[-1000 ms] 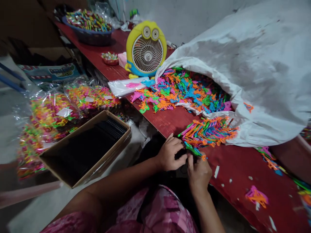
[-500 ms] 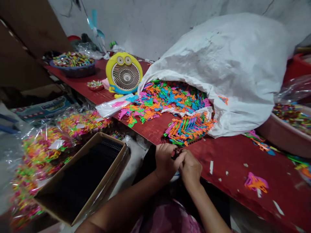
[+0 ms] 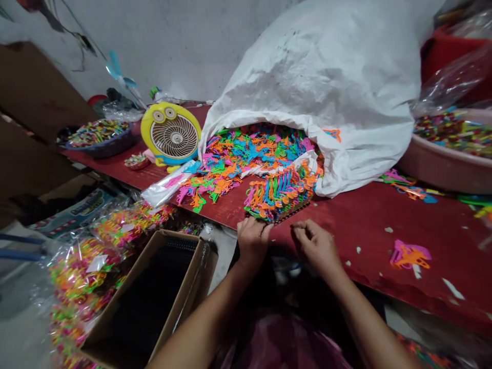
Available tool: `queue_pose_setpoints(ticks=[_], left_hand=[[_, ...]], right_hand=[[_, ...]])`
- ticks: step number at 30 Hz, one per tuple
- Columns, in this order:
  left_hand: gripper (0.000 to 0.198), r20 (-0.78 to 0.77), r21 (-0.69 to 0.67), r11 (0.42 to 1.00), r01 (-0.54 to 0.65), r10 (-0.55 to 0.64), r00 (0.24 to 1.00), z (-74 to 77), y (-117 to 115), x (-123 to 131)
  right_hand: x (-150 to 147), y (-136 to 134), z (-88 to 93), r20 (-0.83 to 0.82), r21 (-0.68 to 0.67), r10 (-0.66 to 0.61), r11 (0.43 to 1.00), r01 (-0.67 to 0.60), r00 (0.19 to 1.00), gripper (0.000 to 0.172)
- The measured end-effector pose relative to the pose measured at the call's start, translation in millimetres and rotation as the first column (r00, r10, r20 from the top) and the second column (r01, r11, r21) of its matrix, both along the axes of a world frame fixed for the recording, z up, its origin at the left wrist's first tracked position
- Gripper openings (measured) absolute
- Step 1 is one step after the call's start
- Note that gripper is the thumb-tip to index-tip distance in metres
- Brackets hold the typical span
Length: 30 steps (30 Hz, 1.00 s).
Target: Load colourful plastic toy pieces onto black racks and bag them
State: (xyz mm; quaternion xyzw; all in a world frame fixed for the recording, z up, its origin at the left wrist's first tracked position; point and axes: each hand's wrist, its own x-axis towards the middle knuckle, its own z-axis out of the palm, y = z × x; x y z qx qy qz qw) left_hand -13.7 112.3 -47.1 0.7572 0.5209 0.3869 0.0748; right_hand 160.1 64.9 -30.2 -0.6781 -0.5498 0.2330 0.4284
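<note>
Rows of colourful plastic pieces point(image 3: 282, 192) stand in a dark rack at the front edge of the red table point(image 3: 357, 230). My left hand point(image 3: 252, 238) is at the rack's near left end, its fingers bent over the edge; what they hold, if anything, is hidden. To the right of the rack, my right hand point(image 3: 315, 243) is held apart from it, fingers curled with thumb near the index finger; something small and dark may be at its fingertips. Behind the rack, loose plastic pieces point(image 3: 261, 148) spill from a big white sack point(image 3: 326, 72).
A yellow fan point(image 3: 172, 134) and a plastic bag point(image 3: 167, 183) are left of the sack. Below left are an open carton point(image 3: 194, 277) of black parts and bagged colourful pieces point(image 3: 82, 271). A pink tub point(image 3: 449, 159) is at the right, near loose pieces point(image 3: 410, 254).
My hands, together before, have moved apart: the left up to the rack's end, the right to the right. The camera view has shifted too.
</note>
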Motion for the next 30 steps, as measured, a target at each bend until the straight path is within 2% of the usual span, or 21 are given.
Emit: queue_pose_setpoints(ticks=[6, 8, 10, 11, 13, 16, 19, 22, 26, 30], left_hand=[[0.015, -0.07, -0.065, 0.995, 0.079, -0.083, 0.994, 5.6, 6.0, -5.2], [0.016, -0.121, -0.068, 0.994, 0.09, -0.097, 0.988, 7.0, 7.7, -5.8], [0.018, -0.174, -0.057, 0.995, 0.086, -0.095, 0.98, 7.4, 8.6, -6.3], [0.02, -0.196, -0.048, 0.995, 0.083, -0.091, 0.976, 7.3, 8.8, -6.4], [0.023, -0.222, -0.032, 0.996, 0.079, -0.084, 0.971, 6.9, 8.5, -6.3], [0.024, -0.207, -0.03, 0.997, 0.068, -0.073, 0.976, 6.7, 7.2, -3.9], [0.019, -0.167, -0.055, 0.997, 0.058, -0.067, 0.984, 7.2, 5.9, 1.3], [0.013, -0.145, -0.083, 0.996, 0.032, -0.044, 0.988, 7.5, 5.4, 6.5], [0.01, -0.14, -0.121, 0.993, 0.011, -0.028, 0.99, 7.5, 6.2, 9.4], [0.012, -0.177, -0.15, 0.989, 0.015, -0.042, 0.983, 8.1, 8.0, 10.0]], right_hand=[[16.5, 3.9, -1.3, -0.113, 0.04, -0.106, 0.993, 0.111, 0.988, 0.029], [17.2, 8.7, 2.7, -0.079, 0.165, -0.21, 0.961, 0.22, 0.975, 0.029], [16.8, 14.8, 11.3, -0.016, 0.35, -0.323, 0.884, 0.308, 0.946, 0.034], [16.3, 18.0, 17.5, 0.025, 0.441, -0.356, 0.843, 0.309, 0.934, 0.038], [15.1, 23.7, 32.8, 0.119, 0.577, -0.357, 0.784, 0.228, 0.926, 0.044], [12.6, 29.9, 57.7, 0.289, 0.644, -0.264, 0.765, 0.017, 0.92, 0.044], [8.8, 35.3, 76.3, 0.44, 0.581, -0.065, 0.781, -0.229, 0.896, 0.041], [3.6, 40.9, 85.6, 0.519, 0.508, 0.102, 0.762, -0.402, 0.849, 0.033], [-3.5, 45.9, 91.0, 0.604, 0.38, 0.245, 0.749, -0.543, 0.759, 0.027], [-7.8, 49.4, 94.2, 0.629, 0.294, 0.332, 0.736, -0.61, 0.703, 0.027]])
